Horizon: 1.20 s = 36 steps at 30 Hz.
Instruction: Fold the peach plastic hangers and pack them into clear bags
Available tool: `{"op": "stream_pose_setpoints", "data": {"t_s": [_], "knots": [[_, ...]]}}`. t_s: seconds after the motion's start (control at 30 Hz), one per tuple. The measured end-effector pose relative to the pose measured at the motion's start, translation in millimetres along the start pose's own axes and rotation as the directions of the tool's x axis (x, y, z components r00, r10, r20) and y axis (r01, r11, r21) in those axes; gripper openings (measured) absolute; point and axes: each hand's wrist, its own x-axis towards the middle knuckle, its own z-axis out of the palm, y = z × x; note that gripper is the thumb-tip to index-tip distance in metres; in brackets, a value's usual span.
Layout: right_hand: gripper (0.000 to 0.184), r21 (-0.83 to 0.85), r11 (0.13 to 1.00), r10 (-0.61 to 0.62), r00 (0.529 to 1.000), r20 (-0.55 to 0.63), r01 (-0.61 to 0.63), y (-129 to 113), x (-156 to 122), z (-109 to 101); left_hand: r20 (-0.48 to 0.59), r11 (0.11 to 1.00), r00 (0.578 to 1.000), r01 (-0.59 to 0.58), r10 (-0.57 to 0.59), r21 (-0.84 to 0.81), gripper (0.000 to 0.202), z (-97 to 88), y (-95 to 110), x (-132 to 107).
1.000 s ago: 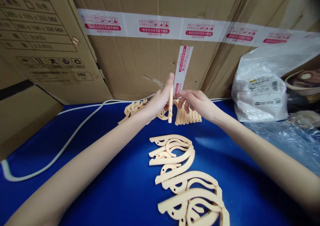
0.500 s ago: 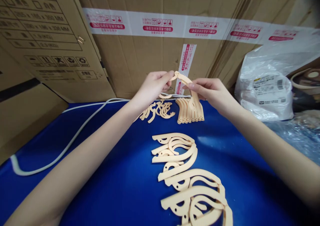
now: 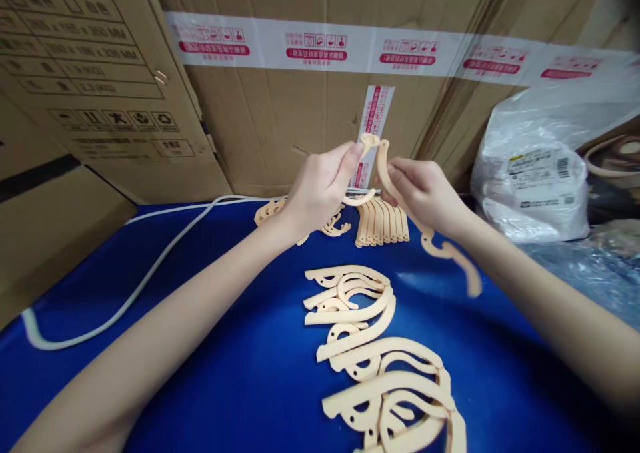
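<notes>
My left hand (image 3: pixel 320 186) pinches a small curved cream plastic piece (image 3: pixel 365 143) near its round top end, held above the blue table (image 3: pixel 225 346). My right hand (image 3: pixel 425 193) grips a long curved cream piece (image 3: pixel 443 249) whose hooked tail hangs down past my wrist. The two pieces sit close together between my fingertips. Behind my hands lies a neat stack of long pieces (image 3: pixel 383 226) and a loose pile of small cut-outs (image 3: pixel 333 226). A row of uncut cream curved frames (image 3: pixel 370 346) stretches toward me.
Taped cardboard boxes (image 3: pixel 300 106) wall off the back and left. A white cable (image 3: pixel 135 286) runs along the table's left side. At the right sits a white labelled plastic bag (image 3: pixel 530 179) with clear plastic sheet (image 3: pixel 585 273) in front of it.
Both hands lifted a joined cream piece from the back stack and split it. The long part now swings down in my right hand while the left keeps the small part.
</notes>
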Motion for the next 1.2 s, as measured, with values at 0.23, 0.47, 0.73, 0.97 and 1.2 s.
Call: {"op": "stream_pose_setpoints", "data": {"t_s": [0.23, 0.47, 0.73, 0.97, 1.2], "knots": [[0.018, 0.708, 0.644, 0.325, 0.942, 0.089, -0.289, 12.8, 7.5, 0.7, 0.146, 0.901, 0.901, 0.374, -0.409, 0.219, 0.031, 19.1, -36.5, -1.2], [0.026, 0.673, 0.671, 0.319, 0.941, 0.115, -0.310, -3.8, 4.7, 1.5, 0.220, 0.819, 0.833, 0.387, -0.507, 0.424, 0.027, 24.9, -53.4, -11.1], [0.012, 0.656, 0.722, 0.239, 0.969, 0.064, -0.221, -3.9, 1.6, 3.7, 0.130, 0.746, 0.828, 0.408, -0.545, 0.527, 0.017, 16.0, -45.9, -7.3], [0.017, 0.740, 0.673, 0.367, 0.872, -0.325, -0.007, 15.2, 8.7, 2.8, 0.499, 0.817, 0.713, 0.576, -0.493, -0.015, 0.059, 3.2, -12.7, 7.5], [0.008, -0.036, 0.998, -0.058, 0.916, -0.396, 0.048, 24.4, 4.7, -20.6, 0.452, 0.581, 0.714, 0.699, -0.534, -0.417, 0.027, -10.6, 1.8, 13.9]]}}
